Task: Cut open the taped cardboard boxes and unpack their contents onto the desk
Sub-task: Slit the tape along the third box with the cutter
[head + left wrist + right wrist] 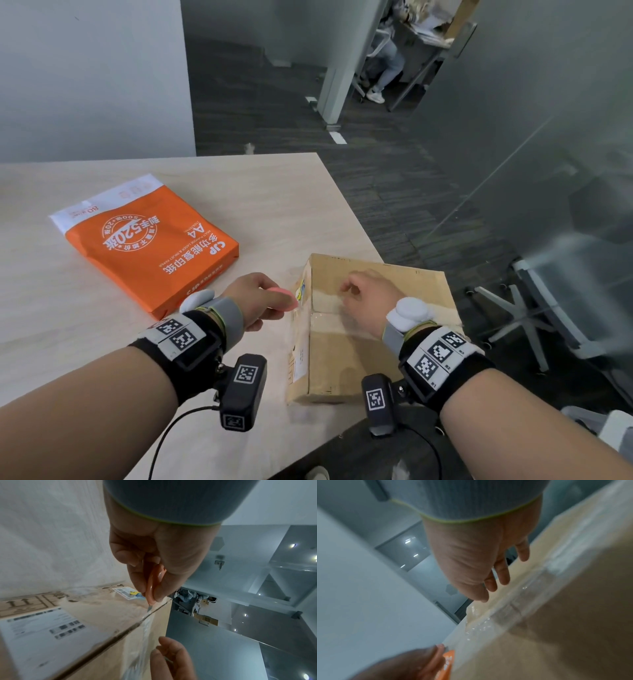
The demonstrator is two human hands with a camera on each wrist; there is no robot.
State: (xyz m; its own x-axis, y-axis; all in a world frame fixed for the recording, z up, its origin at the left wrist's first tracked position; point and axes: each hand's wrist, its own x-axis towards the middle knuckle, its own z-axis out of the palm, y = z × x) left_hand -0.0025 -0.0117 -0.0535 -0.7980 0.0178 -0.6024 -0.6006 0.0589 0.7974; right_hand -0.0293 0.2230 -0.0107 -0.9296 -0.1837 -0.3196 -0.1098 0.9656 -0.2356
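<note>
A taped cardboard box (346,363) stands on the light wooden desk (85,335) near its right front corner. Clear tape (513,609) runs across its top. My left hand (274,303) pinches a small orange cutter (152,585) at the box's upper left edge. The blade tip (148,609) touches the taped edge of the box (96,615), beside a small printed sticker (126,593). My right hand (352,287) rests on the box top (565,622) with loosely bent fingers (503,573), holding nothing that I can see.
An orange ream of A4 paper (147,240) lies on the desk to the left of the box. An office chair (534,308) stands right of the desk by a glass wall. A person (387,61) sits far back across the carpet.
</note>
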